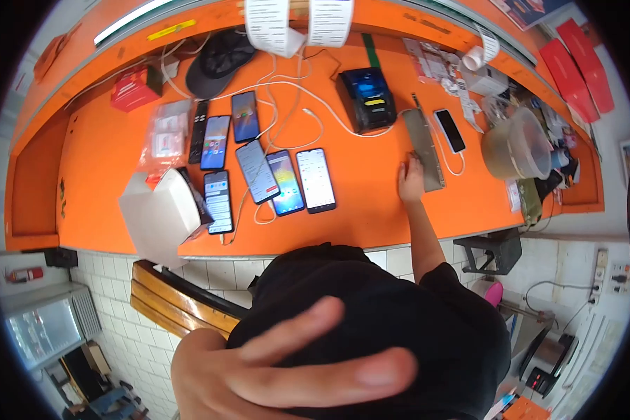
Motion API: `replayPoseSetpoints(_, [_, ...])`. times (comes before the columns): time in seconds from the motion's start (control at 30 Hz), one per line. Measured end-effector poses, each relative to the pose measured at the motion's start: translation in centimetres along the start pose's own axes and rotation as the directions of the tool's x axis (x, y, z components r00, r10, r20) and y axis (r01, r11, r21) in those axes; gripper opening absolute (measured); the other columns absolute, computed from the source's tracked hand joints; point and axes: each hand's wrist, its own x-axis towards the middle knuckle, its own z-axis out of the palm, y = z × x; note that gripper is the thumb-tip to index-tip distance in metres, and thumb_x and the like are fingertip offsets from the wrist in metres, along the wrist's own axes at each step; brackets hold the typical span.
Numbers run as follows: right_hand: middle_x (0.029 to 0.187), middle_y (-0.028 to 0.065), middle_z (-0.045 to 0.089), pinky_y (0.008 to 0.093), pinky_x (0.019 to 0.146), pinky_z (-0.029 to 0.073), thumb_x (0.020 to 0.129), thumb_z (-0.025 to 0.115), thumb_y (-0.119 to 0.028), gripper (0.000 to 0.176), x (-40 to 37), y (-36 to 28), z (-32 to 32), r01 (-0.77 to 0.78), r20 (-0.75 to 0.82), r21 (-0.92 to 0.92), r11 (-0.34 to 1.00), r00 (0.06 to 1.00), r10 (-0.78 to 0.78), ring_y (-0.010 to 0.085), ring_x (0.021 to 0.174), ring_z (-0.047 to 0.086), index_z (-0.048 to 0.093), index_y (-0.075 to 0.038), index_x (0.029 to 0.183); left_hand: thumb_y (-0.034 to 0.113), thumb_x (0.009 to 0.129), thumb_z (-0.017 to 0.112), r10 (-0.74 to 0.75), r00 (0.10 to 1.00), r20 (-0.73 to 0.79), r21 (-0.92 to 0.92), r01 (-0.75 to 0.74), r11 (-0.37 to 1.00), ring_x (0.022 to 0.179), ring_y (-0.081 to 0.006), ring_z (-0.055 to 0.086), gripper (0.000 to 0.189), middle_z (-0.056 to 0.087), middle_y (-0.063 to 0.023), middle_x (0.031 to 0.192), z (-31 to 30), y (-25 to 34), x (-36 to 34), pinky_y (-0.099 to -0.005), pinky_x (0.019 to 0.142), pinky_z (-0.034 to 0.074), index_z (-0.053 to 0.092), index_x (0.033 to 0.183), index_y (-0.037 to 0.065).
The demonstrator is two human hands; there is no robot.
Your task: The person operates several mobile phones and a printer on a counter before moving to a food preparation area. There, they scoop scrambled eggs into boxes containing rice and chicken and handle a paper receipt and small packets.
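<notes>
Close to the camera, my left hand (280, 374) is raised in front of my black shirt, its fingers stretched apart and holding nothing. My right hand (412, 180) rests at the right part of the orange table, fingers lying on the left edge of a long, flat grey-green case (424, 150). Just right of that case is a phone with a dark screen (449, 131), a white cable beside it. Several phones with lit screens lie left of centre, among them a white-screened phone (316, 179) and a tilted phone (257, 171).
A black receipt printer (366, 100) stands at the back. A cloudy plastic tub (516, 145) sits right, near clutter. Left are an open white box (162, 213), a black remote (199, 133), a red box (137, 87) and a dark cap (219, 63). White cables cross the orange table (371, 224).
</notes>
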Motion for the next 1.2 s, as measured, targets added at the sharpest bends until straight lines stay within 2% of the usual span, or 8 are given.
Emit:
replayPoseSetpoints(0.5, [0.131, 0.0206, 0.046, 0.044, 0.1, 0.038, 0.09, 0.049, -0.012, 0.032, 0.0, -0.2, 0.0, -0.023, -0.023, -0.051, 0.998, 1.0, 0.021, 0.0388, 0.117, 0.045, 0.05, 0.001, 0.12, 0.085, 0.076, 0.028, 0.089, 0.814, -0.574, 0.644, 0.381, 0.664, 0.144, -0.0334, 0.006, 0.101, 0.016, -0.0209, 0.153, -2.3, -3.4, 0.1, -0.0595, 0.111, 0.002, 0.021, 0.149, 0.015])
replayPoseSetpoints(0.6, [0.132, 0.0208, 0.046, 0.0438, 0.1, 0.038, 0.09, 0.049, -0.012, 0.032, 0.0, -0.2, -0.1, -0.042, -0.017, -0.058, 0.997, 0.999, 0.041, 0.0385, 0.117, 0.045, 0.05, 0.001, 0.12, 0.041, 0.09, 0.056, -0.123, 0.557, -0.821, 0.521, 0.82, 0.237, 0.137, -0.0361, 0.028, 0.075, 0.032, -0.0213, 0.146, -5.5, -7.6, -3.8, -0.041, 0.112, 0.02, 0.025, 0.145, 0.001])
replayPoseSetpoints(0.63, [0.132, 0.0209, 0.046, 0.0437, 0.1, 0.038, 0.09, 0.049, -0.012, 0.032, 0.0, -0.4, -0.2, -0.05, -0.001, -0.059, 0.997, 0.999, 0.05, 0.0382, 0.117, 0.045, 0.05, 0.001, 0.12, 0.024, 0.084, 0.066, -0.128, 0.477, -0.869, 0.434, 0.862, 0.262, 0.143, -0.0341, 0.012, 0.081, 0.024, -0.0211, 0.151, -7.4, -10.4, -7.3, -0.0459, 0.114, 0.012, 0.02, 0.145, -0.001])
replayPoseSetpoints(0.7, [0.131, 0.0207, 0.046, 0.0438, 0.1, 0.038, 0.09, 0.049, -0.012, 0.032, 0.0, -0.4, -0.3, -0.061, -0.003, -0.057, 0.997, 0.998, 0.061, 0.038, 0.117, 0.045, 0.05, 0.001, 0.119, 0.029, 0.081, 0.07, -0.176, 0.167, -0.97, 0.178, 0.983, -0.05, 0.14, -0.0398, 0.019, 0.091, 0.024, -0.0254, 0.149, -9.6, -15.7, -15.8, -0.046, 0.112, 0.02, 0.013, 0.147, 0.001])
replayPoseSetpoints(0.77, [0.131, 0.0205, 0.046, 0.0438, 0.1, 0.038, 0.09, 0.049, -0.012, 0.032, 0.1, -0.5, -0.3, -0.075, -0.007, -0.047, 0.996, 0.997, 0.075, 0.0378, 0.117, 0.045, 0.05, 0.001, 0.119, 0.027, 0.08, 0.07, -0.193, 0.2, -0.961, 0.228, 0.964, -0.138, 0.132, -0.0442, 0.032, 0.092, 0.032, -0.0287, 0.143, -9.7, -19.2, -20.8, -0.0461, 0.107, 0.029, 0.011, 0.147, 0.002])
replayPoseSetpoints(0.83, [0.129, 0.0196, 0.047, 0.0438, 0.099, 0.039, 0.09, 0.048, -0.013, 0.032, 0.0, -0.6, -0.5, -0.067, 0.004, -0.053, 0.996, 0.998, 0.067, 0.0373, 0.116, 0.045, 0.05, 0.001, 0.119, 0.02, 0.079, 0.07, -0.32, 0.01, -0.948, 0.098, 0.961, -0.259, 0.108, -0.0438, 0.055, 0.087, 0.056, -0.0277, 0.119, -9.0, -20.1, -22.2, -0.0488, 0.09, 0.044, 0.018, 0.147, 0.008])
replayPoseSetpoints(1.03, [0.128, 0.0186, 0.047, 0.0429, 0.099, 0.039, 0.09, 0.048, -0.013, 0.031, 0.0, -0.6, -0.4, -0.057, -0.009, -0.061, 0.997, 0.998, 0.056, 0.0362, 0.116, 0.045, 0.05, 0.001, 0.118, 0.006, 0.082, 0.05, -0.19, 0.158, -0.969, 0.232, 0.846, -0.481, 0.089, -0.0348, 0.064, 0.047, 0.065, -0.0131, 0.104, -8.0, -19.8, -24.3, -0.0458, 0.073, 0.05, 0.049, 0.128, 0.012])
replayPoseSetpoints(1.2, [0.129, 0.0184, 0.047, 0.0424, 0.099, 0.039, 0.091, 0.047, -0.013, 0.03, 0.0, -0.5, -0.5, -0.034, -0.002, -0.086, 0.996, 0.999, 0.034, 0.0358, 0.116, 0.045, 0.05, 0.001, 0.117, 0.005, 0.08, 0.049, -0.178, 0.015, -0.984, 0.109, 0.838, -0.534, 0.089, -0.0358, 0.063, 0.039, 0.065, -0.0135, 0.103, -7.0, -17.3, -24.8, -0.047, 0.073, 0.05, 0.056, 0.118, 0.013])
